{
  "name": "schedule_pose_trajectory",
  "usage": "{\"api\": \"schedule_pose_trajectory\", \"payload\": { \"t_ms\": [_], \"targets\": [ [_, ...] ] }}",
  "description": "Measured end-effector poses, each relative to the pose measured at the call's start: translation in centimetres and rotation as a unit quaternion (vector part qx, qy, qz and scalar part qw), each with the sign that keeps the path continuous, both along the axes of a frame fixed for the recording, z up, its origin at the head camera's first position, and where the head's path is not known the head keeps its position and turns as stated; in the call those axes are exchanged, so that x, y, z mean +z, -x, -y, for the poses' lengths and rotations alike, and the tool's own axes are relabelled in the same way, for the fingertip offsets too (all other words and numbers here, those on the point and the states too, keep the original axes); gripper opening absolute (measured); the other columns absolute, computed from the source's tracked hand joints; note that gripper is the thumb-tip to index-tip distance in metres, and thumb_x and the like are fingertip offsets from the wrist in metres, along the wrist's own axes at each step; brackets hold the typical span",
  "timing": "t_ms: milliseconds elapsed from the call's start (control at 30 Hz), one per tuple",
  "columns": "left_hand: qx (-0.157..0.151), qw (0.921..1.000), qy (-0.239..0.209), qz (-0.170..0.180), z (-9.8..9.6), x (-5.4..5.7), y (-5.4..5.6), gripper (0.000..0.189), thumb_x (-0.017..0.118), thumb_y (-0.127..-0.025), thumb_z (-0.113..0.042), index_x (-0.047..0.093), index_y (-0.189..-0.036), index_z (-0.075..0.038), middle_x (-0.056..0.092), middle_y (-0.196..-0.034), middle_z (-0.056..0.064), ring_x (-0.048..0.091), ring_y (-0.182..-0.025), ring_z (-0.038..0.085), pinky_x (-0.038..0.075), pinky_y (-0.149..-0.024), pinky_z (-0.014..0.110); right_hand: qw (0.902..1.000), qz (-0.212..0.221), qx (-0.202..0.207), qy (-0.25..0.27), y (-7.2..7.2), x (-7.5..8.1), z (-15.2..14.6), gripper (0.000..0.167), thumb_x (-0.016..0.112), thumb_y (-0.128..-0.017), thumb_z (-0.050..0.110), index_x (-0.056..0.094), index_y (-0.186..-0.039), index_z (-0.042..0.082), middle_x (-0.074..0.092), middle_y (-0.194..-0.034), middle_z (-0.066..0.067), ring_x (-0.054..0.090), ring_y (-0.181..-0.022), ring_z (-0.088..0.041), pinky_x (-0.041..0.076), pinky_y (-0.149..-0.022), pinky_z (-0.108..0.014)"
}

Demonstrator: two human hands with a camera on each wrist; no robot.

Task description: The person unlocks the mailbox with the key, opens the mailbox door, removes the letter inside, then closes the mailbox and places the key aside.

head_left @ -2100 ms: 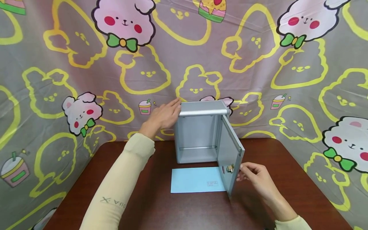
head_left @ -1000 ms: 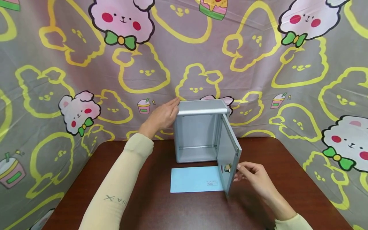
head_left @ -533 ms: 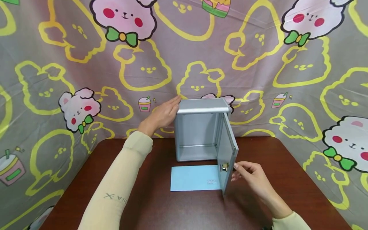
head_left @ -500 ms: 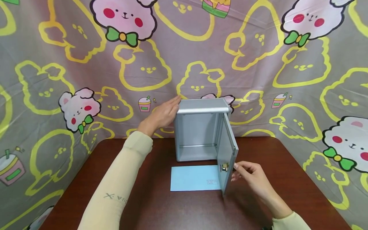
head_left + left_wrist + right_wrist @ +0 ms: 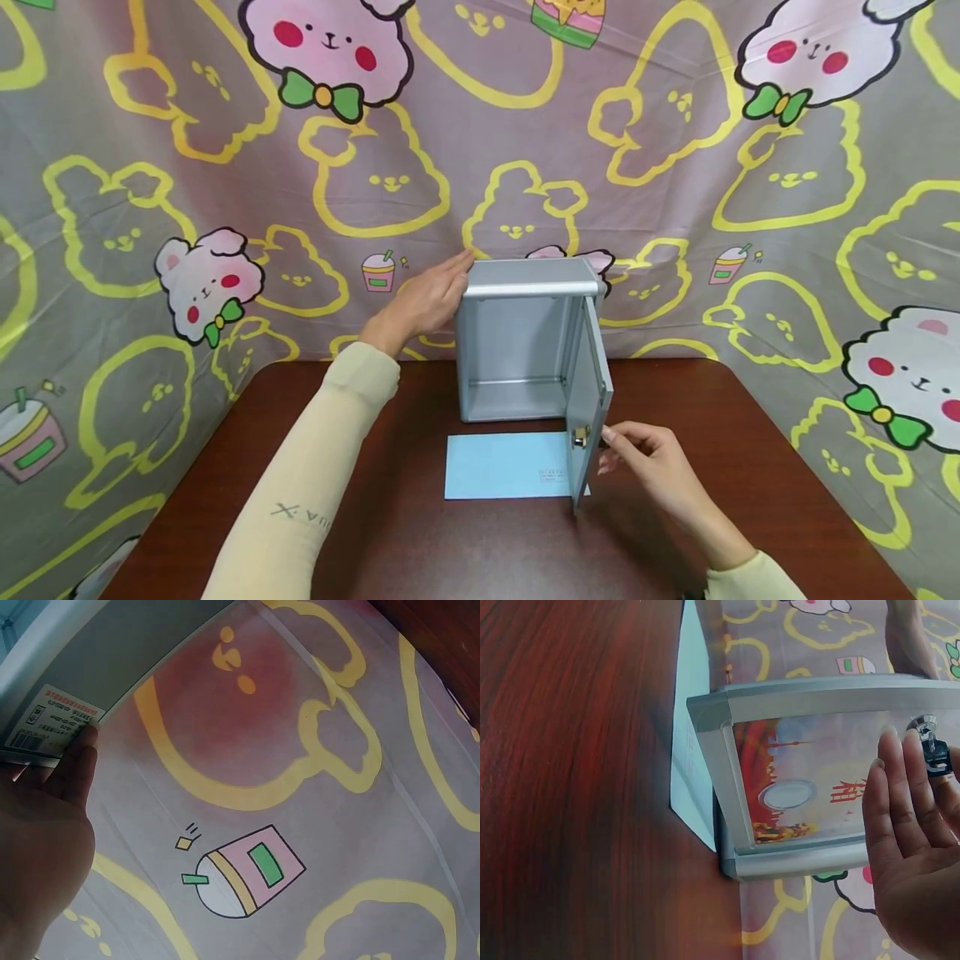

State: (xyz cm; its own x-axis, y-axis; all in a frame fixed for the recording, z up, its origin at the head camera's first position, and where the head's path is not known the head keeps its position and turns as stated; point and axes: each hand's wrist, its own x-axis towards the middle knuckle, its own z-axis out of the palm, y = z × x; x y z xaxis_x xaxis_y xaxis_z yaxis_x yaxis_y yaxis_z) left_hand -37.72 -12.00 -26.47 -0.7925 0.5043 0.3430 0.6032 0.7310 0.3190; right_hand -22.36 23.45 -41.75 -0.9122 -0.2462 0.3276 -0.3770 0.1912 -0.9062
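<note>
A silver metal box [image 5: 517, 342] stands on the table, its front door [image 5: 587, 375] swung out on the right side. My left hand [image 5: 427, 304] rests on the box's upper left edge; in the left wrist view its fingers lie by a printed label [image 5: 52, 720]. At the door's outer face, my right hand [image 5: 652, 458] pinches a black-headed key [image 5: 936, 757] in the lock, the other fingers held out straight. The latch [image 5: 580, 437] shows on the door's inner face. A light blue envelope [image 5: 502, 467] lies before the box, partly behind the door.
The dark red-brown table [image 5: 420, 542] carries the box and envelope. A cartoon-patterned cloth [image 5: 525, 125] hangs close behind the box and along both sides. Printed artwork with a round white spot [image 5: 789, 795] covers the door's outer face.
The door has swung leftward, part of the way in toward the box, and my right hand has moved with it. My left hand has stayed on the box's edge.
</note>
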Motion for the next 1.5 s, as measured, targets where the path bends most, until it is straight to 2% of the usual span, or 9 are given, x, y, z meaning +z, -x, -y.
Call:
{"api": "schedule_pose_trajectory", "payload": {
  "t_ms": [267,467,667,933,1100,1267,1500],
  "targets": [
    [0.012,0.9998,0.016,-0.005,0.1,0.1,-0.1,0.059,0.019,-0.108,-0.031,0.030,-0.161,-0.006,0.023,-0.169,0.005,0.022,-0.156,0.023,0.018,-0.126,0.034,0.9996,-0.018,0.024,-0.001,0.2,0.0,0.8,0.017,0.060,-0.103,0.007,0.073,-0.103,-0.003,0.071,-0.078,-0.016,0.072,-0.067,-0.028,0.062,-0.067,-0.046],
    [0.027,0.9991,0.027,-0.018,0.2,0.1,0.1,0.060,0.018,-0.108,-0.033,0.031,-0.161,-0.010,0.026,-0.168,0.002,0.027,-0.154,0.022,0.021,-0.125,0.034,0.9988,-0.029,0.038,-0.013,0.6,-0.1,1.5,0.016,0.060,-0.103,0.008,0.074,-0.104,-0.001,0.069,-0.082,-0.023,0.072,-0.068,-0.032,0.063,-0.067,-0.044],
    [0.026,0.9987,0.027,-0.034,0.4,-0.1,0.1,0.059,0.019,-0.108,-0.033,0.034,-0.160,-0.009,0.031,-0.166,0.002,0.032,-0.151,0.025,0.025,-0.124,0.037,0.9983,-0.031,0.046,-0.021,0.6,-0.2,2.1,0.017,0.060,-0.104,0.010,0.074,-0.102,0.000,0.071,-0.078,-0.012,0.072,-0.068,-0.032,0.063,-0.065,-0.039],
    [0.015,0.9968,0.050,-0.060,0.5,0.0,0.3,0.059,0.020,-0.108,-0.031,0.033,-0.160,-0.007,0.034,-0.165,0.006,0.036,-0.150,0.026,0.028,-0.123,0.037,0.9967,-0.042,0.051,-0.046,1.1,0.1,2.9,0.016,0.061,-0.104,0.015,0.075,-0.099,0.009,0.071,-0.075,-0.006,0.071,-0.067,-0.024,0.061,-0.065,-0.036],
    [0.018,0.9966,0.058,-0.056,0.5,0.1,0.4,0.058,0.021,-0.108,-0.030,0.033,-0.160,-0.008,0.034,-0.165,0.005,0.035,-0.150,0.026,0.027,-0.123,0.037,0.9962,-0.047,0.051,-0.053,1.2,0.1,3.3,0.016,0.061,-0.104,0.015,0.075,-0.099,0.007,0.071,-0.074,-0.005,0.070,-0.067,-0.022,0.060,-0.066,-0.034],
    [0.021,0.9970,0.054,-0.051,0.3,0.2,0.3,0.057,0.022,-0.108,-0.030,0.035,-0.160,-0.009,0.034,-0.164,0.004,0.035,-0.150,0.026,0.027,-0.124,0.037,0.9962,-0.045,0.047,-0.058,1.3,0.3,3.7,0.016,0.062,-0.103,0.019,0.076,-0.099,0.012,0.071,-0.074,-0.003,0.070,-0.068,-0.021,0.061,-0.067,-0.036],
    [0.024,0.9968,0.048,-0.059,0.1,0.2,0.6,0.058,0.021,-0.107,-0.030,0.035,-0.160,-0.009,0.035,-0.164,0.004,0.036,-0.150,0.026,0.028,-0.123,0.038,0.9937,-0.073,0.057,-0.063,2.0,0.4,4.8,0.014,0.063,-0.103,0.016,0.076,-0.097,0.015,0.071,-0.073,-0.002,0.071,-0.068,-0.019,0.060,-0.065,-0.035]
  ]
}}
